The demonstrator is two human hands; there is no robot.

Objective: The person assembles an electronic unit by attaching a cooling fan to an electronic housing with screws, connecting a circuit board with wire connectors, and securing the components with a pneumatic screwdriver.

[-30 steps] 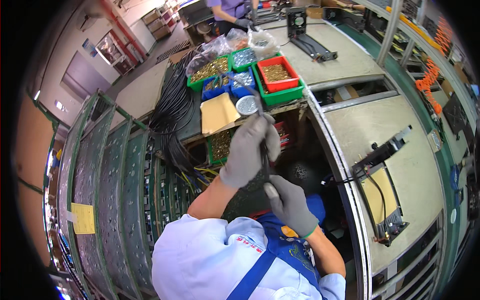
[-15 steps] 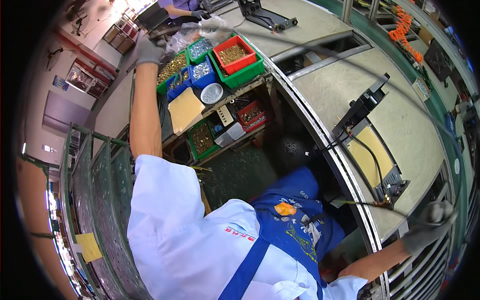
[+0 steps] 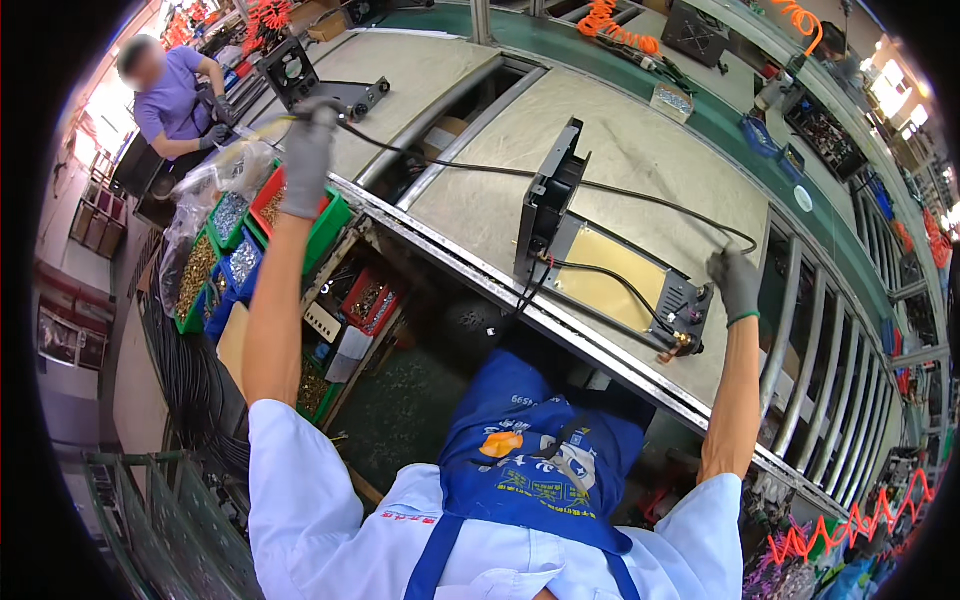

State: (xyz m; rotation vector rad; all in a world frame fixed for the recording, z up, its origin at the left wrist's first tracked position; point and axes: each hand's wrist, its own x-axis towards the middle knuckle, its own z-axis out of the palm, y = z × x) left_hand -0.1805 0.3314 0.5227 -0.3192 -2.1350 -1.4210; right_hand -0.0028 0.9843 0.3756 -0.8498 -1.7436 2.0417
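My gloved left hand (image 3: 310, 162) is closed around a black cable (image 3: 620, 189), which stretches over the pale surface (image 3: 460, 218), past a black metal frame (image 3: 548, 205), toward my right hand (image 3: 737, 284), whose grip I can't make out.

We stood at a pale, metal-edged workbench (image 3: 460, 222) that ran from far left to near right, with metal rollers (image 3: 783, 325) at its right end and a green strip (image 3: 535, 45) beyond. We saw dark floor (image 3: 410, 400) below, a green rack (image 3: 165, 500) near left, and bright light (image 3: 108, 95) far left.
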